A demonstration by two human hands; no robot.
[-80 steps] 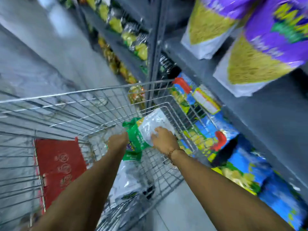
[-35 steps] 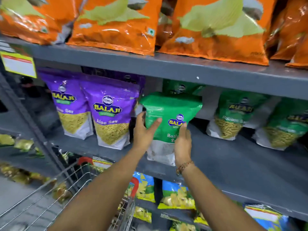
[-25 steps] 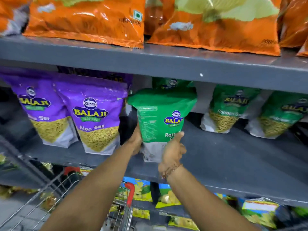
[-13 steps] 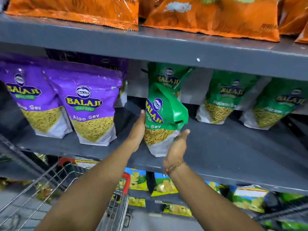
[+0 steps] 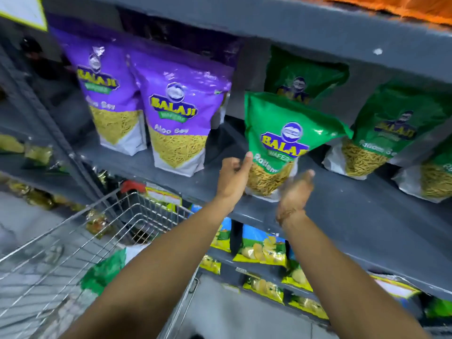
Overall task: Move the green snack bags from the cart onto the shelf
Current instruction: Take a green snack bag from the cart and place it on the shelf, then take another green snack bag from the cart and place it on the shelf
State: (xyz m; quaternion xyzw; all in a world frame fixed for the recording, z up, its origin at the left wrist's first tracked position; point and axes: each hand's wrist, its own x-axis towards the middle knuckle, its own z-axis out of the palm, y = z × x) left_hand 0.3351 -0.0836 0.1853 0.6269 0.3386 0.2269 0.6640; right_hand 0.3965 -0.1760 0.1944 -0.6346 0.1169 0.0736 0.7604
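Green bag (image 5: 281, 143): turned face-out since a second ago, standing on shelf (image 5: 342, 216). Left hand (image 5: 233, 178) spread, fingertips touching; right hand (image 5: 294, 192) released, blurred. Another bag (image 5: 105, 270) in cart (image 5: 73, 241), 7 o'clock.

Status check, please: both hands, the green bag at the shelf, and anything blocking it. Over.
Left hand open, fingertips at the bag's left edge. Right hand open, blurred, just off it. Green Ratlami sev bag standing on the shelf, leaning. Nothing blocking; another green bag in the cart.
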